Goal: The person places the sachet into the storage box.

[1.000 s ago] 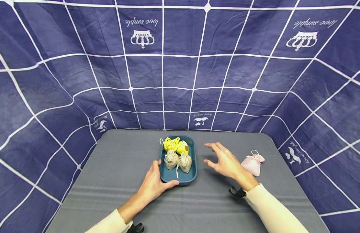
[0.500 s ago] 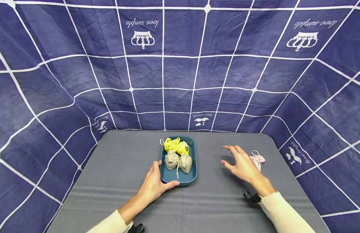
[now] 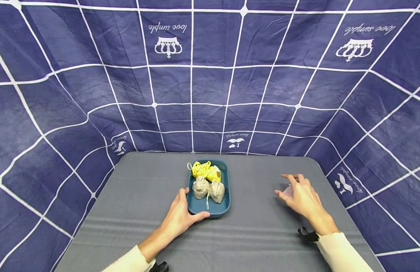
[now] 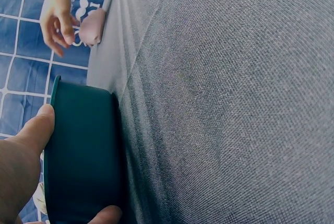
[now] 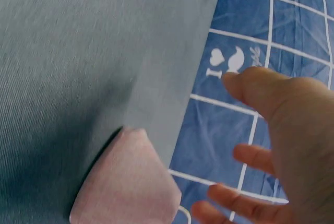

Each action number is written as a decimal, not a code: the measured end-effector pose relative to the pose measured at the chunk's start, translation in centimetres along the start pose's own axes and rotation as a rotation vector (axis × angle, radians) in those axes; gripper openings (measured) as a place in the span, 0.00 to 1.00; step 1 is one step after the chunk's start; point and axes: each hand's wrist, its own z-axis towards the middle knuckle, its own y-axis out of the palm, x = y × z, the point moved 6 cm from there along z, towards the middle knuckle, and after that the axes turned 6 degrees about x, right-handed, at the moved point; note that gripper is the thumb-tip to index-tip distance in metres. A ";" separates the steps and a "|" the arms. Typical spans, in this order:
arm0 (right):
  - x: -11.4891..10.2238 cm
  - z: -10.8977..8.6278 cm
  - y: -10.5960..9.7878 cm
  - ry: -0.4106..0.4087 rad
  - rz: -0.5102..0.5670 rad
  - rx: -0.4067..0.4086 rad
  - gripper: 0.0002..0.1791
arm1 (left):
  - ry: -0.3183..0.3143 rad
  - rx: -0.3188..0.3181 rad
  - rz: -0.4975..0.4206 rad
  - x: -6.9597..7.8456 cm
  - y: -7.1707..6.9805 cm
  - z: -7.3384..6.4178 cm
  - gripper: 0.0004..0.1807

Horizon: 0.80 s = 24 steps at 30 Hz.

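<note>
My left hand (image 3: 178,215) holds the dark teal tray (image 3: 204,210) at its near left corner, thumb along the front side and fingers at the left side. Two yellow drawstring pouches (image 3: 200,169) lie in the tray's far half. Nearer to me in it are two beige drawstring pouches (image 3: 217,192). Over at the right, my right hand (image 3: 303,198) hovers above a pink drawstring pouch (image 5: 128,185), thumb and fingers spread apart. In the head view the hand covers most of that pouch; its body shows below the fingers in the right wrist view.
A grey cloth covers the table (image 3: 135,196). Blue curtains (image 3: 210,87) with white grid lines stand at the back and both sides, close to the table's edges. Each wrist has a black strap (image 3: 308,235).
My right hand has moved right, away from the tray, until it is over the pink pouch. The left hand and the tray have stayed where they were.
</note>
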 end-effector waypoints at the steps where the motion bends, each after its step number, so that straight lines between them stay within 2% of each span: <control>1: 0.3 -0.1 -0.1 0.021 -0.010 -0.008 0.40 | 0.001 0.001 0.002 0.0 0.0 0.0 0.61; 7: 1.9 -0.5 -0.4 0.139 -0.030 -0.111 0.46 | -0.008 -0.003 0.009 0.1 0.0 -0.1 0.63; 12: 2.2 -0.3 -0.2 0.144 -0.011 -0.167 0.47 | -0.009 -0.002 0.007 0.1 0.0 -0.1 0.63; 17: 1.8 0.3 0.1 0.064 0.006 -0.155 0.45 | 0.004 0.007 0.004 0.0 0.0 0.0 0.63; 24: 1.0 0.8 1.1 -0.177 0.087 -0.119 0.38 | 0.015 0.014 0.002 -0.1 0.1 -0.1 0.64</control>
